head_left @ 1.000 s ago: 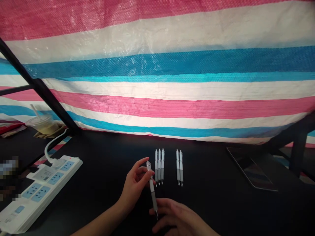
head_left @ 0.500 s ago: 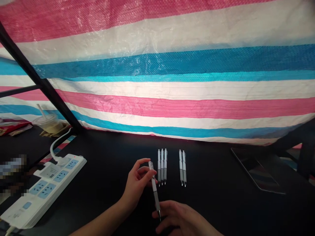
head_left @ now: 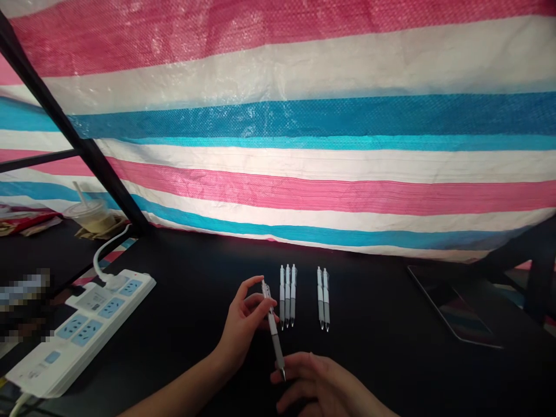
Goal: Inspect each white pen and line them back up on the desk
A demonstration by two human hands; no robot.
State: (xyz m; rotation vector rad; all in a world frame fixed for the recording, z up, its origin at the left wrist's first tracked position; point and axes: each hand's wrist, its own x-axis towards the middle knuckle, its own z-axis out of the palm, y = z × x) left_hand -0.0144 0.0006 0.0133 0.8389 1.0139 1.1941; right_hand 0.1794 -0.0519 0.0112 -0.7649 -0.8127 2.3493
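Note:
A white pen with a grey grip (head_left: 273, 331) slants down towards me, its metal tip low and to the right. Near the clip end it is pinched by my left hand (head_left: 243, 318), with the index finger on the click button at the top. My right hand (head_left: 321, 385) is at the tip end, fingers apart and curved; its index finger lies behind the tip, and I cannot tell whether they touch. Beyond my hands, three similar pens (head_left: 287, 295) lie side by side, and two more pens (head_left: 323, 298) form a pair to their right.
On the left is a white power strip (head_left: 82, 333) with a plugged-in cable. A dark tablet-like device (head_left: 454, 307) lies at the right. A plastic cup with a straw (head_left: 91, 215) stands far left, behind a black frame bar (head_left: 110, 182). Striped sheeting (head_left: 304, 197) hangs behind the black table (head_left: 195, 260).
The click button stands out further at the pen's top, and the tip looks shorter than before. My left index finger has risen slightly. The view has shifted a little; both hands stay nearly in place.

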